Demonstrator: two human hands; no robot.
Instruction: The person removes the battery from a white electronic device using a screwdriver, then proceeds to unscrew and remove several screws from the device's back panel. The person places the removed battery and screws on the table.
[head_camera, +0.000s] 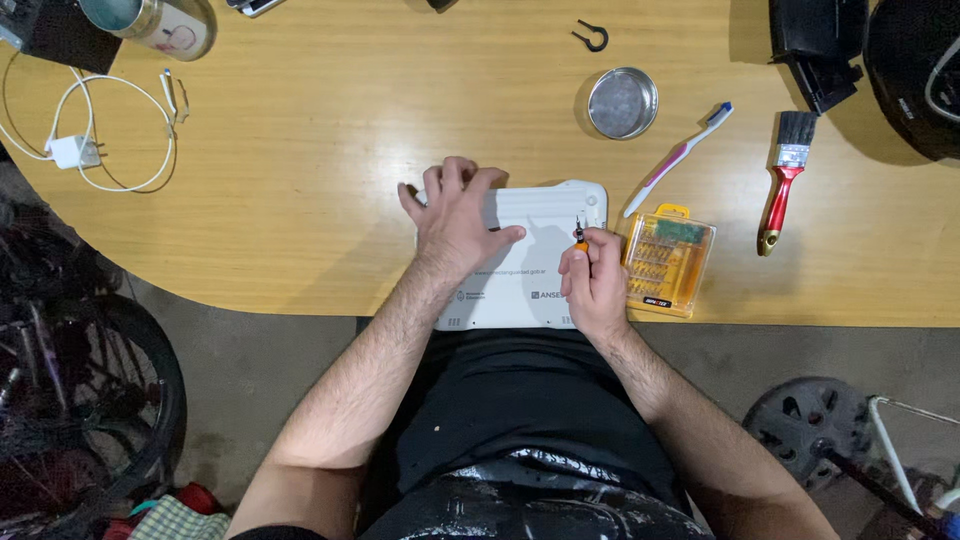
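A transparent orange plastic case (667, 260) holding rows of small bits lies on the wooden table (300, 200), just right of the white device (530, 255); a dark label strip runs along its near edge. The white device carries 2 small dark printed marks (505, 294) near its front edge. At the far left, a cylindrical can (160, 22) lies on its side with a pale printed wrap.

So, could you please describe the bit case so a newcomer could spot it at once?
Start at the white device at the near edge of the wooden table. The bit case lies just beyond the right hand. It alone is clear orange plastic; the toothbrush and paintbrush nearby are slim, handled tools.
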